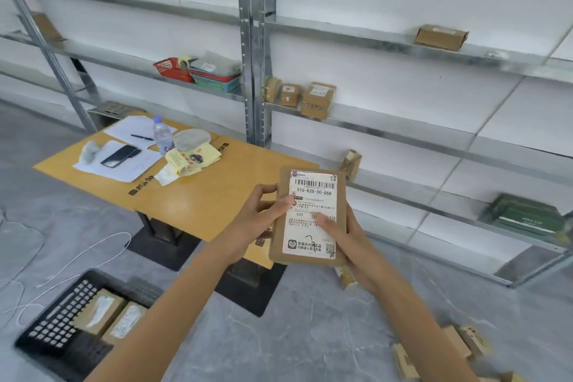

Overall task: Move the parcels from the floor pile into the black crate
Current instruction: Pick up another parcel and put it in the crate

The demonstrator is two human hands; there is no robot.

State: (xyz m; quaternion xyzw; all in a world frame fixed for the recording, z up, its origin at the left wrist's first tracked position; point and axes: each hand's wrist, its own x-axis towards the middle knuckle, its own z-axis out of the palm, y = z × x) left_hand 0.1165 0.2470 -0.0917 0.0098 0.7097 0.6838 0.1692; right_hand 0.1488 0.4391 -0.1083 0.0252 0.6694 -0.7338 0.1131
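Observation:
Both my hands hold a flat brown parcel [310, 217] upright in front of me, its white shipping label facing the camera. My left hand [260, 217] grips its left edge with the thumb on the label. My right hand [344, 236] grips the right edge, thumb also on the label. The black crate [52, 329] stands on the floor at the lower left, below my left forearm, with two brown parcels [108, 316] lying inside. Several more parcels of the floor pile [440, 350] lie at the lower right.
An orange table [198, 192] with papers, a phone, a water bottle and a pen stands ahead on black bases. Metal shelving [403, 130] behind carries small boxes and plastic baskets. White cables [77, 257] trail over the grey floor at left.

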